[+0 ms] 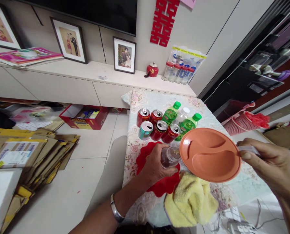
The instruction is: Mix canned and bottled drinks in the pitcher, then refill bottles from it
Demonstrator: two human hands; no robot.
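Orange divided plate (209, 154), probably plastic, is up above the table (163, 96), toward its right edge, compartments facing the camera. Right hand (269, 161) is clamped at the plate's right side, pinching a pale piece there, can't tell what it is. Left hand (157, 164) is wrapped round a clear jar (169, 157), over the red scalloped mat (145, 154) by the table's left edge. Jar mouth tips toward the plate's left rim, just beside it; contact unclear, contents too. To do it well: keep the left wrist steady, fingers below the jar's rim, and tilt slowly. Plate wants a firm pinch, since it's held from one side only and may sag or twist. Watch clearance to the red cans (169, 135) and green-capped bottles (185, 125) toward the far edge; a bump could topple them. Yellow towel (191, 198) at the near edge: keep sleeves or forearms from dragging it.
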